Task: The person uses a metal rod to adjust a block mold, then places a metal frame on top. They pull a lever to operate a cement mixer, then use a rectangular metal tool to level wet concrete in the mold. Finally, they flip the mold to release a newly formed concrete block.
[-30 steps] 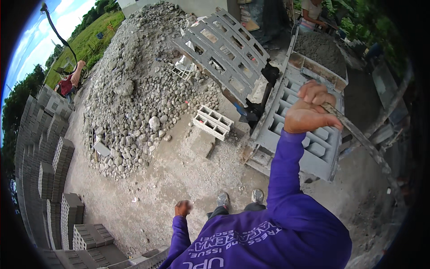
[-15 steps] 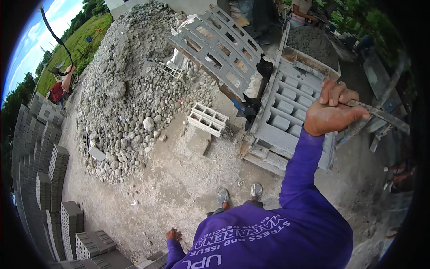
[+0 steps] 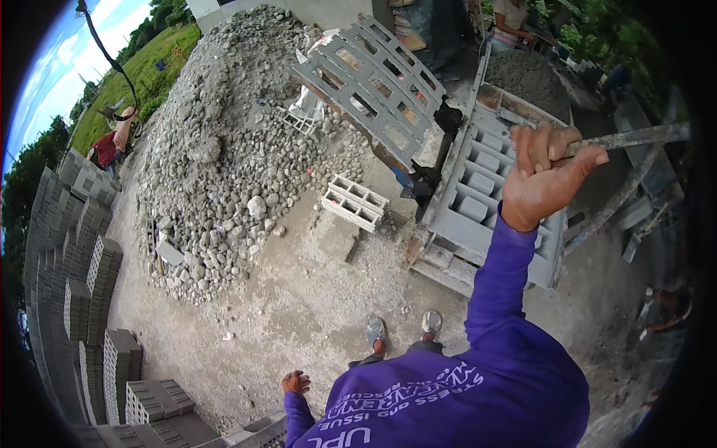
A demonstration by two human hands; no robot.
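Note:
My right hand (image 3: 544, 170), raised on an outstretched arm, has its fingers wrapped round the end of a long, worn, greyish bar (image 3: 631, 140) that runs off to the right. Behind and below this hand lies a grey metal block mould (image 3: 467, 224) with rows of cavities and pale rectangular cores; hand and sleeve cover part of it. A slotted metal plate (image 3: 381, 82) stands tilted up along the mould's left side. Low beside my body hangs my left hand (image 3: 296, 382), empty, with its fingers loosely bent and apart.
A hollow concrete block (image 3: 355, 202) sits on the ground left of the mould. Beyond rises a gravel pile (image 3: 216, 149). Stacks of grey blocks (image 3: 97, 276) line the left. Wet mix (image 3: 519, 78) lies at the mould's far end, near another person (image 3: 511, 22).
My right hand has shifted slightly left with the bar, whose far end now sits higher in view. My left hand's fingers are a little more bent. The whole view has shifted slightly.

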